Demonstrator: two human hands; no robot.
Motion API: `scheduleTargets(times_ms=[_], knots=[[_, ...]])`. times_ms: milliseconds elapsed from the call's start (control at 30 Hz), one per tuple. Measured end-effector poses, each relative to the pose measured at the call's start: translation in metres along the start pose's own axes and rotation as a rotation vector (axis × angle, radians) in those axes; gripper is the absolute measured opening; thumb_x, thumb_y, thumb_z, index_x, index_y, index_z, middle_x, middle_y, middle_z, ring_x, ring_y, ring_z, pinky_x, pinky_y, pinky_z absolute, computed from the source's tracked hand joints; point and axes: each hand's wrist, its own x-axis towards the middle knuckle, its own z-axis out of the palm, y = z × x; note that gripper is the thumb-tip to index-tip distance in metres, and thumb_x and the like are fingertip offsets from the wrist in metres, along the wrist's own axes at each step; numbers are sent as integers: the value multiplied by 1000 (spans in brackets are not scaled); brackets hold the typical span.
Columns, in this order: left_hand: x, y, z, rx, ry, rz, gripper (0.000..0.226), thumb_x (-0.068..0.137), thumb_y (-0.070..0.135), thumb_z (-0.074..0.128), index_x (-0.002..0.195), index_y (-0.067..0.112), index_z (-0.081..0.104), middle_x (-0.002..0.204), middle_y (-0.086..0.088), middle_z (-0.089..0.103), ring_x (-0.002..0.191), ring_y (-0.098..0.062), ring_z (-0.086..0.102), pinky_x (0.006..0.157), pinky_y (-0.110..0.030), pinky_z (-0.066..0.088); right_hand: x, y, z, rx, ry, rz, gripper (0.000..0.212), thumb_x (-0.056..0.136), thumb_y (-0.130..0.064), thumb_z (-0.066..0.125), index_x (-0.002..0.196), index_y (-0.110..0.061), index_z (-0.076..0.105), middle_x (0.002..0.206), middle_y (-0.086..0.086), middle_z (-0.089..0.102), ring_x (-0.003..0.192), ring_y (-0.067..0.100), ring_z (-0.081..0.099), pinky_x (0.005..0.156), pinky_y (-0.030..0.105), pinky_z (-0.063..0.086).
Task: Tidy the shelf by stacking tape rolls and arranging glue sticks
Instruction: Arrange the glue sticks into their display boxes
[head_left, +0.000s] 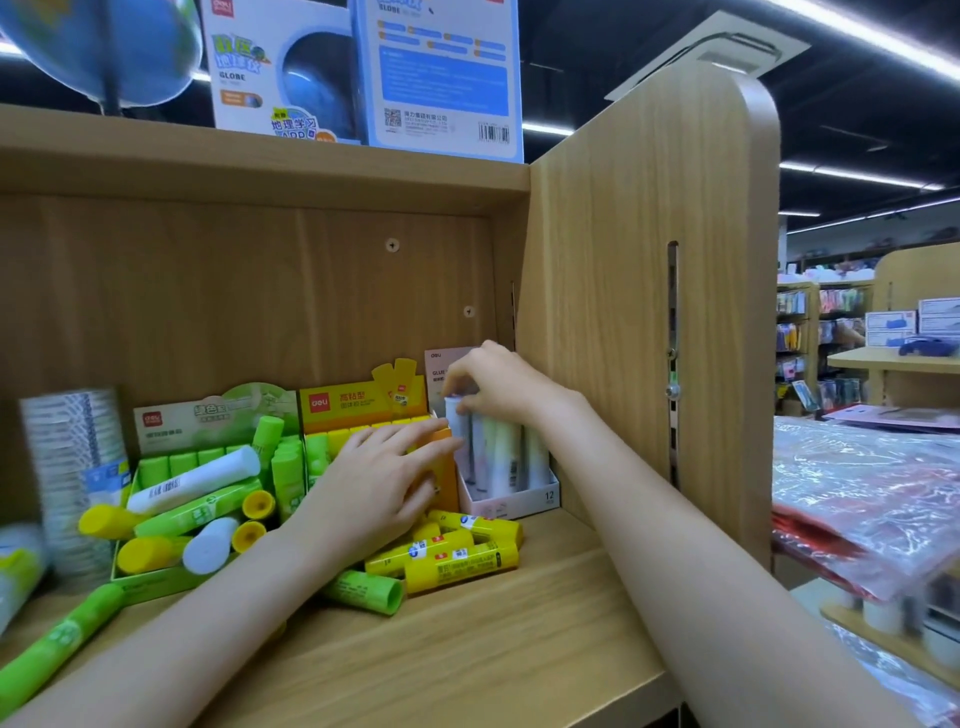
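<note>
My right hand (496, 382) pinches the top of a pale glue stick (460, 431) standing upright in the pink display box (511, 501) at the shelf's right end, among other pastel sticks. My left hand (379, 478) lies with straight fingers against the orange-yellow glue box (363, 402), hiding its front. Loose yellow glue sticks (457, 556) and a green one (366, 590) lie on the shelf board below it. The green box (156, 574) holds jumbled green, white and yellow sticks. A stack of clear tape rolls (72, 452) stands at the left.
The shelf's wooden side panel (644, 312) rises just right of the pink box. Globe boxes (363, 73) stand on the board above. A long green stick (57, 642) lies at the front left. Plastic-wrapped goods (862, 499) fill the neighbouring display on the right.
</note>
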Motion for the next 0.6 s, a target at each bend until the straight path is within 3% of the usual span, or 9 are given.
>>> scheduleTargets(times_ms=[267, 400, 600], knots=[[0, -1, 2, -51, 2, 3, 47, 81, 35, 37, 120, 25, 61, 127, 0, 59, 105, -23, 62, 78, -37, 54, 0, 2, -1, -16, 26, 2, 9, 84, -18, 66, 92, -15, 65, 101, 1, 64, 108, 19, 48, 94, 42, 38], [-1, 0, 1, -48, 10, 8, 46, 82, 35, 36, 120, 25, 61, 126, 0, 60, 104, -23, 63, 78, -37, 54, 1, 0, 0, -17, 41, 36, 9, 83, -19, 67, 90, -13, 66, 98, 1, 65, 102, 20, 54, 94, 42, 40], [-1, 0, 0, -55, 7, 7, 47, 83, 34, 36, 121, 24, 61, 126, -1, 60, 105, -22, 62, 80, -37, 53, 3, 1, 2, -63, 75, 46, 12, 84, -23, 66, 88, -12, 70, 98, 3, 64, 104, 19, 48, 90, 40, 41]])
